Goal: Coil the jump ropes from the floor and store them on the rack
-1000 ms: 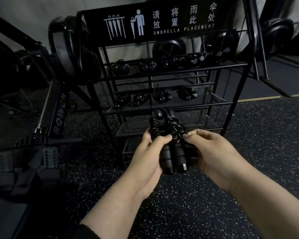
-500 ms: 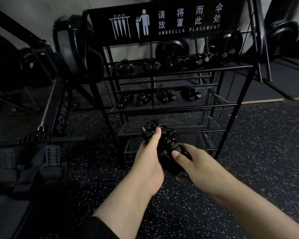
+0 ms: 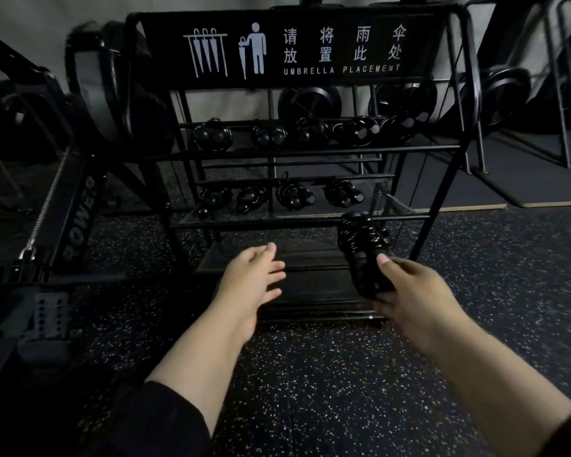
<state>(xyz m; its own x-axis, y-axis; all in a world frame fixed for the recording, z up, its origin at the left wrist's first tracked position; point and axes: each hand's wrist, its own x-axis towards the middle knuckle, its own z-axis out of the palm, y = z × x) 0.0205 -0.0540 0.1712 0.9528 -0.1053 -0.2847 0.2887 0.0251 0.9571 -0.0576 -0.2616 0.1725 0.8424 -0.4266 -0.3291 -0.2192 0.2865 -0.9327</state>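
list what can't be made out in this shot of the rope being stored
- Head view: right hand covers the lower end of the coiled jump rope, so its grip there is hidden.
- Rack bottom tier: too dark, partly behind both hands.
- Left hand: palm faces away.
- Stored ropes: too small and dark to show coils.

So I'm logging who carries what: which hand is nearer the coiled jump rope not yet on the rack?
Right. The right hand grips the coiled jump rope by its handles, in front of the rack. The left hand is open and apart, off to the rope's left.
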